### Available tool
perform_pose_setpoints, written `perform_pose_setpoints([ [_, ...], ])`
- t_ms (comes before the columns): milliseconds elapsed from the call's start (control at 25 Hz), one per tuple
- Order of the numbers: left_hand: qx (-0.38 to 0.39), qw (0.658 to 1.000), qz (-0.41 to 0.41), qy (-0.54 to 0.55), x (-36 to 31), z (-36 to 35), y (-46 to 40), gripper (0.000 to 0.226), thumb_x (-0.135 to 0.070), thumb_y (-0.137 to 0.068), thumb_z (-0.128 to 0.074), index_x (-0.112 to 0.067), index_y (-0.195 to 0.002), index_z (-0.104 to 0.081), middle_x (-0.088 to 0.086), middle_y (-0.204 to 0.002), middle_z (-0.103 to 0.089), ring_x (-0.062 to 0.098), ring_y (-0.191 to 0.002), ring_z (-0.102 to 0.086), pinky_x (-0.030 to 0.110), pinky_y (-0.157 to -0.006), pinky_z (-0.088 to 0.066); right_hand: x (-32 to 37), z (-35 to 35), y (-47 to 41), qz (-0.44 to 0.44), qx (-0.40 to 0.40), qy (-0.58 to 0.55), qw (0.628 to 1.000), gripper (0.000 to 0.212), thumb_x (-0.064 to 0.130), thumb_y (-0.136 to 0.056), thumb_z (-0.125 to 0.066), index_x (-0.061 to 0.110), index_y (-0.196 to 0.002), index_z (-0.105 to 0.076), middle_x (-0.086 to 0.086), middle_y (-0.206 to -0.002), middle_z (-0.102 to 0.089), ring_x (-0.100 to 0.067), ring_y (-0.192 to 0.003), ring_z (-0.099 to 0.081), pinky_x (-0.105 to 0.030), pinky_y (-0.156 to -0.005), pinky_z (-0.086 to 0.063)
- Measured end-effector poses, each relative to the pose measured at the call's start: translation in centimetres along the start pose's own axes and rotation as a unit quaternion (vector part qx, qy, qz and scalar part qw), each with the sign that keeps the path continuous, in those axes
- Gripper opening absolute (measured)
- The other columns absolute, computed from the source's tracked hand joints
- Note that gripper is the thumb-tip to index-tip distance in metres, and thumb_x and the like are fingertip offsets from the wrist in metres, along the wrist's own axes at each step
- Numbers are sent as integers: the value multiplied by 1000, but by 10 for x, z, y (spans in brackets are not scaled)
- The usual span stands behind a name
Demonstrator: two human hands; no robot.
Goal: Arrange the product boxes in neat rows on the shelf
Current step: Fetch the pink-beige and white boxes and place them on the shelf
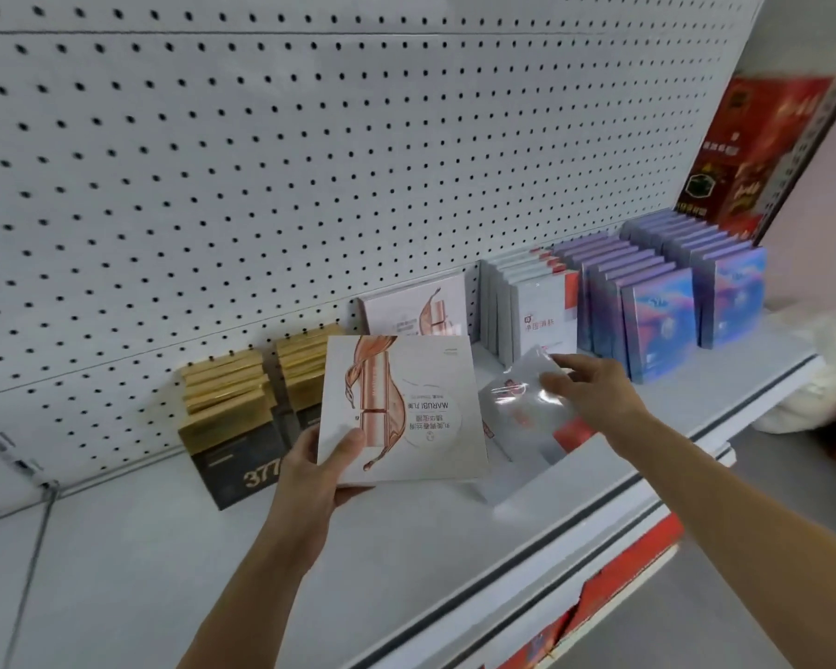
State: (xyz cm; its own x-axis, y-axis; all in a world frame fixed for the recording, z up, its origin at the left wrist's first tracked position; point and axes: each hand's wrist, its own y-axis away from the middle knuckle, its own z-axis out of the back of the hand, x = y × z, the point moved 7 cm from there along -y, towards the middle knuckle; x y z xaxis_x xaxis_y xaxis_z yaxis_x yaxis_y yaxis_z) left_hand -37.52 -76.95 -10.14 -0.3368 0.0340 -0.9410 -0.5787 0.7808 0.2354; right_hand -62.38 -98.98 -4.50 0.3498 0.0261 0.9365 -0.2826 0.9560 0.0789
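Your left hand [327, 463] grips the lower left corner of a flat white box printed with a rose-gold tube [401, 408], thumb on its face, holding it upside down above the white metal shelf [175, 562]. Your right hand [592, 388] reaches with loosely spread fingers to the glossy white-and-red box [527, 417] lying tilted on the shelf; fingertips touch its top edge. Behind the held box a matching box [416, 309] stands against the pegboard [310, 161]. Left of it sit two rows of gold-and-black boxes [242, 417]; right of it stand a row of white-and-red boxes [532, 301] and two rows of blue-purple boxes [662, 301].
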Motion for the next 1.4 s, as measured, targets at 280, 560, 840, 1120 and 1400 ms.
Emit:
perform_pose_setpoints([
  [280,-19,1000,-1,-1,6,-40,-26,60,-29,-71,-71,-22,-127,-53,6,-114,-66,25,-95,-69,45,-75,-60,-2,10,-65,57,28,131,989,29,22,-87,-67,15,-115,-63,-3,-91,-67,-17,-74,-65,-27,-59,-54],
  [560,-107,994,-12,27,19,-76,-40,52,-25,-77,-71,-21,-126,-54,6,-114,-65,26,-98,-67,46,-74,-60,19,32,-142,156,129,260,944,25,29,-80,-72,27,-105,-68,1,-95,-68,-16,-83,-66,-39,-79,-56],
  [840,-174,981,-33,74,33,-124,-46,50,-21,-79,-70,-22,-125,-53,7,-114,-67,27,-91,-72,46,-72,-60,37,36,-186,279,158,324,890,23,27,-84,-67,28,-107,-68,5,-102,-61,-15,-91,-59,-27,-71,-44],
  [1120,-191,975,-63,94,37,-152,-32,56,-22,-71,-72,-19,-125,-54,9,-111,-70,28,-93,-72,44,-73,-61,38,37,-189,450,105,334,821,26,23,-86,-67,17,-112,-69,-9,-103,-54,-28,-98,-51,-29,-74,-33],
  [1400,-208,974,-72,59,15,-135,-25,58,-21,-71,-73,-22,-126,-54,7,-114,-67,26,-93,-72,45,-75,-60,45,31,-180,517,41,336,786,39,11,-74,-77,16,-111,-67,-8,-102,-57,-28,-96,-51,-44,-80,-43],
])
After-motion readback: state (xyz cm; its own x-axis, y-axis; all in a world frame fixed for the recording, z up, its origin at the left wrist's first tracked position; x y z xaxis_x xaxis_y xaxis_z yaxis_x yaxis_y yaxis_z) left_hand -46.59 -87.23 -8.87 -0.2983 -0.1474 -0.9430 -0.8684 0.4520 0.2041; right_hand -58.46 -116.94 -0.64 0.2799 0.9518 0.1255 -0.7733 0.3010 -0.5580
